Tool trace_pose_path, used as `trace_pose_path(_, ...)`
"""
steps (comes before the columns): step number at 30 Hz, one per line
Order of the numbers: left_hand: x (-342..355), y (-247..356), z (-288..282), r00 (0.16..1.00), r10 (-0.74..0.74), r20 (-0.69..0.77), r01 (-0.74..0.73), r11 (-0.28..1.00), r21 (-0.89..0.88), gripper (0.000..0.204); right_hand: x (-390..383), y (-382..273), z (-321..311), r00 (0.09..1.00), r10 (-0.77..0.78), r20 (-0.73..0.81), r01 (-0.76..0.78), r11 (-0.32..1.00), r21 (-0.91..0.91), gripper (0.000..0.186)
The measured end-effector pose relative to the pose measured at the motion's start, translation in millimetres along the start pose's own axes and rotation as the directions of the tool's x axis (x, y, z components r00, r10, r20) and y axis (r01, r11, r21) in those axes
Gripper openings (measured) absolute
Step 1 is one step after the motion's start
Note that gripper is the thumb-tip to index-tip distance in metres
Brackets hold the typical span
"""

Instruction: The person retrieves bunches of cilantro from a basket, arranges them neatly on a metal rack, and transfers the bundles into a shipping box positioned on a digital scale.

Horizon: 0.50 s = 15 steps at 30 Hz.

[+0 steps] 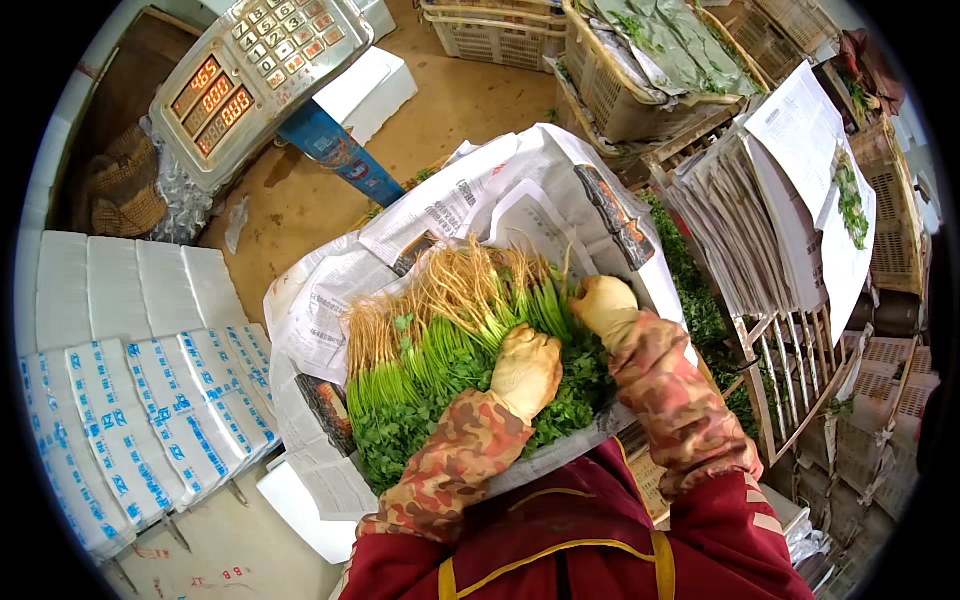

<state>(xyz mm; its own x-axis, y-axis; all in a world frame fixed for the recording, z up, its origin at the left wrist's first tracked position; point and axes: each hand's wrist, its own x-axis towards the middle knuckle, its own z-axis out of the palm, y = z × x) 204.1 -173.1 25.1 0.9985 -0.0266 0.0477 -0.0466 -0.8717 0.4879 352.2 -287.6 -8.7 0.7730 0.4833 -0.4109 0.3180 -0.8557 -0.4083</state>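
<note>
Brown earthen floor (470, 110) spreads behind a packing spot crowded with woven plastic baskets (610, 100) and stacked white foam boxes (130, 290). At the centre sits a layer of leafy green herbs with pale, stringy roots (440, 340), lying on crumpled sheets of printed newspaper (480, 190) that line their container. The roots point away from the person, the leaves toward the person's red apron (580, 530).

The left hand (527, 368), in a cream rubber glove with a camouflage-patterned sleeve, rests palm-down on the herb leaves, fingers curled loosely; its grip is narrow and I cannot tell whether it clasps any stems. The right hand (604, 305), gloved the same way, presses at the right edge of the herbs where they meet the newspaper, its grip closed into a loose fist on the stems there.

Beyond the herbs, to the upper left, stands a grey electronic weighing scale with red lit digits (255, 75). Right of the herbs, more folded newspapers (730, 210) lean in a wooden rack.
</note>
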Motion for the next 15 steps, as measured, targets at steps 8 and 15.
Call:
trace_pose_path(8,1,-1,-3,0.999,0.032,0.023,-0.031,0.999,-0.043,0.007,-23,14,30,0.993,-0.080,-0.088,0.093,0.984,0.149,0.025)
trace_pose_path(15,7,-3,1,0.995,0.083,0.062,-0.077,0.993,-0.088,0.007,-33,14,2,0.999,0.031,-0.029,-0.012,0.865,0.502,0.021)
